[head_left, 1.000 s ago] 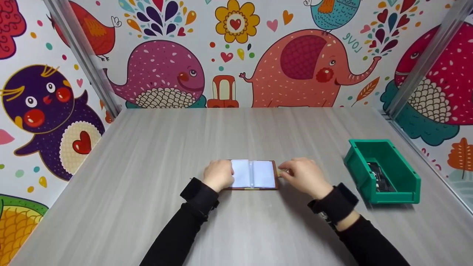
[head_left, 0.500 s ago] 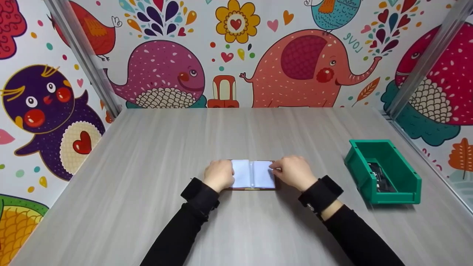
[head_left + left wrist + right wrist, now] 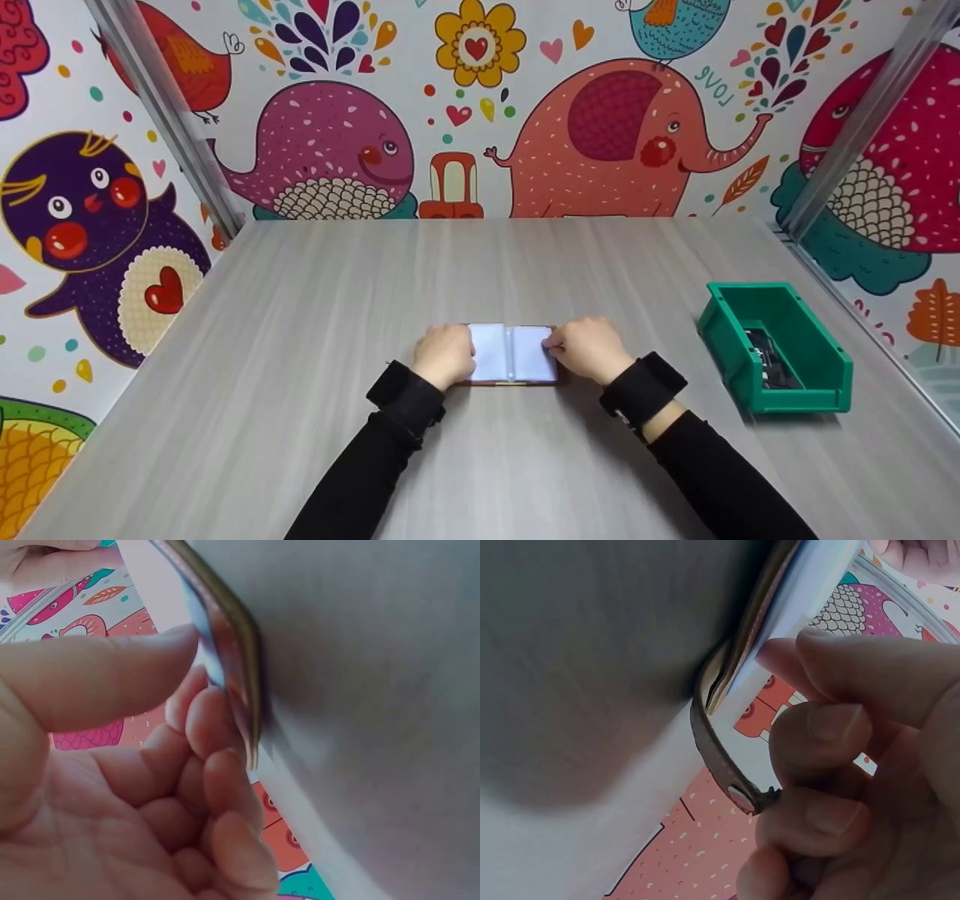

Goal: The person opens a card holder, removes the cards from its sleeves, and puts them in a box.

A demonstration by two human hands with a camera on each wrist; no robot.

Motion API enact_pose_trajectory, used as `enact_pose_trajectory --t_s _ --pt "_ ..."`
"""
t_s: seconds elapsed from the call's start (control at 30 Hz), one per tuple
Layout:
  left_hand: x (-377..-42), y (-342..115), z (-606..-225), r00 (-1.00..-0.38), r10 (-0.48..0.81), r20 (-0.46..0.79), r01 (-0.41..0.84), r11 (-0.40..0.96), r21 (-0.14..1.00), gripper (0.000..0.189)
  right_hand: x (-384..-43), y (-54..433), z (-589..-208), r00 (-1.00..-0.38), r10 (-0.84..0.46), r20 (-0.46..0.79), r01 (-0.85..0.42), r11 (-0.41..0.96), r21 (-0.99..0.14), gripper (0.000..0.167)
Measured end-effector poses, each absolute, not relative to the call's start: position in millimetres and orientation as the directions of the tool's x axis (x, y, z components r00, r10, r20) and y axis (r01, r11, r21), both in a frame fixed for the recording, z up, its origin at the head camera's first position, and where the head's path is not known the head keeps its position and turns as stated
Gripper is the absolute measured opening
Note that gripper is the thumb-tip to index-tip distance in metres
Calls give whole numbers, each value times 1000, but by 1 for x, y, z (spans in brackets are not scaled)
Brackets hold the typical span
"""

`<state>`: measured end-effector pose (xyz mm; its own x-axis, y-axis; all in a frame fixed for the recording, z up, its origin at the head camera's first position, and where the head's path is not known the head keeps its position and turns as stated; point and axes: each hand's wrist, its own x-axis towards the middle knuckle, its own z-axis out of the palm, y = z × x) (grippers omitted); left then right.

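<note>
A small card holder (image 3: 489, 352) with a brown cover and whitish plastic sleeves lies spread open on the table in the head view. My left hand (image 3: 444, 354) grips its left edge; the left wrist view shows the thumb (image 3: 150, 671) on the page side and curled fingers at the edge. At the right edge, my right hand (image 3: 592, 349) pinches the sleeves (image 3: 802, 607) between thumb and index finger, though the contact is partly hidden. The other right fingers curl beside the cover's brown strap (image 3: 718, 754), which has a round snap at its end.
A green bin (image 3: 829, 367) stands to the right of the right hand, with black items (image 3: 772, 360) inside. Patterned wall panels (image 3: 480, 127) rise behind the table (image 3: 337, 300) and at its sides.
The right hand has moved left from the strap beyond the cover's right edge onto the right-hand sleeves, where its fingertips now close. The left hand and card holder have stayed put.
</note>
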<state>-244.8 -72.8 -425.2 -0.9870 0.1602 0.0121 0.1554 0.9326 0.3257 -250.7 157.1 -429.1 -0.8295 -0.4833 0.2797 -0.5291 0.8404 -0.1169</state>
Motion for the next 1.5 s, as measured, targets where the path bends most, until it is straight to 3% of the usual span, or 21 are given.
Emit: enact_pose_trajectory --t_s 0.17,0.47,1.07,1.5 --pt "-245 -74 -425 -987 163 12 158 933 324 6 -251 157 -430 -795 -519 313 -570 817 -94 14" --pt "-244 -74 -426 -983 175 44 180 934 309 7 -247 149 -426 -793 -550 263 -590 800 -106 13" --pt "-243 -73 -427 -983 177 52 184 929 321 7 -247 147 -431 -763 -570 305 -623 775 -111 13" --pt "-242 -76 -423 -981 181 71 194 916 351 19 -246 159 -427 -805 -498 323 -567 806 -170 12"
